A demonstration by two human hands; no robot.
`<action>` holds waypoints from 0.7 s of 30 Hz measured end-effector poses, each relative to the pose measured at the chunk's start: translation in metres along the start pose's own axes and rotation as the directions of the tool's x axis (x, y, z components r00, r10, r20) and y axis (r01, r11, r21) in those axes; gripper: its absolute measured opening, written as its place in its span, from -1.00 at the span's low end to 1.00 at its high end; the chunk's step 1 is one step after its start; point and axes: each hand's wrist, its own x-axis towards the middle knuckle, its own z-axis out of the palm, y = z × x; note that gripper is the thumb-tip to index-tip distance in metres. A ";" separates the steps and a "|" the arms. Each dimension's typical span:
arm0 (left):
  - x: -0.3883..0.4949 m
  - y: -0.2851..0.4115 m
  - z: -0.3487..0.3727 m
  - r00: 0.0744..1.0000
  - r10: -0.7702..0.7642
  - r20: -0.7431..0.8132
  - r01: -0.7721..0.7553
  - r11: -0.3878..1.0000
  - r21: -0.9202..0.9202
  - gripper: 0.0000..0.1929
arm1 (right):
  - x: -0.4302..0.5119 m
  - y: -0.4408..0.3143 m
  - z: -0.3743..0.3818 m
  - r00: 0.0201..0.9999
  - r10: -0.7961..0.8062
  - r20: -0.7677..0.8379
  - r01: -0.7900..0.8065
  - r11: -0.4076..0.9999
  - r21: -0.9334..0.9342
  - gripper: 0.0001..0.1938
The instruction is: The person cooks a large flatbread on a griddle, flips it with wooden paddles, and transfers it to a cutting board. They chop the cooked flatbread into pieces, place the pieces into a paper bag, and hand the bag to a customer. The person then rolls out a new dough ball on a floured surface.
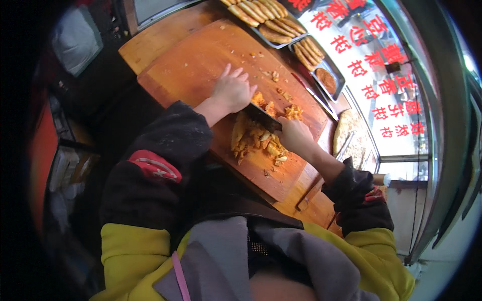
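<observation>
My right hand [295,134] grips the handle of a cleaver, whose dark blade [263,117] stands among chopped orange-brown food [260,137] on a thick wooden cutting board [188,71]. At the blade's far end is my left hand [232,90], palm down with its fingers spread. Its heel seems to rest on the blade's spine, though the contact is partly hidden. Chopped pieces lie on both sides of the blade, and a small heap [293,112] sits just beyond my right hand. What exactly the food is, I cannot tell.
Metal trays of browned flatbreads [260,11] and smaller breads [308,52] stand along the far side. Nearby lie a red-handled knife [316,97], a large round flatbread [344,126] and metal tongs [344,147]. A wooden handle [304,203] lies near the board's right end. Lettered glass [361,67] borders the counter.
</observation>
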 end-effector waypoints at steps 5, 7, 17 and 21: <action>0.002 0.003 -0.013 1.000 0.010 0.027 -0.012 0.999 0.049 -0.62 | -0.001 -0.013 -0.007 0.996 0.081 0.036 -0.081 0.997 -0.011 -0.79; 0.007 0.000 -0.026 0.987 0.024 -0.161 -0.016 0.999 0.050 -0.63 | -0.005 -0.016 -0.022 0.999 0.030 -0.029 -0.031 0.999 -0.038 -0.77; -0.026 0.016 0.001 0.996 -0.013 -0.086 0.001 0.991 -0.137 -0.61 | -0.035 -0.011 -0.039 0.981 0.005 0.196 0.014 0.995 -0.094 -0.77; -0.027 0.014 0.002 0.995 0.003 -0.095 0.004 0.998 0.070 -0.62 | -0.028 -0.023 -0.007 0.994 0.041 0.103 -0.045 0.998 0.039 -0.81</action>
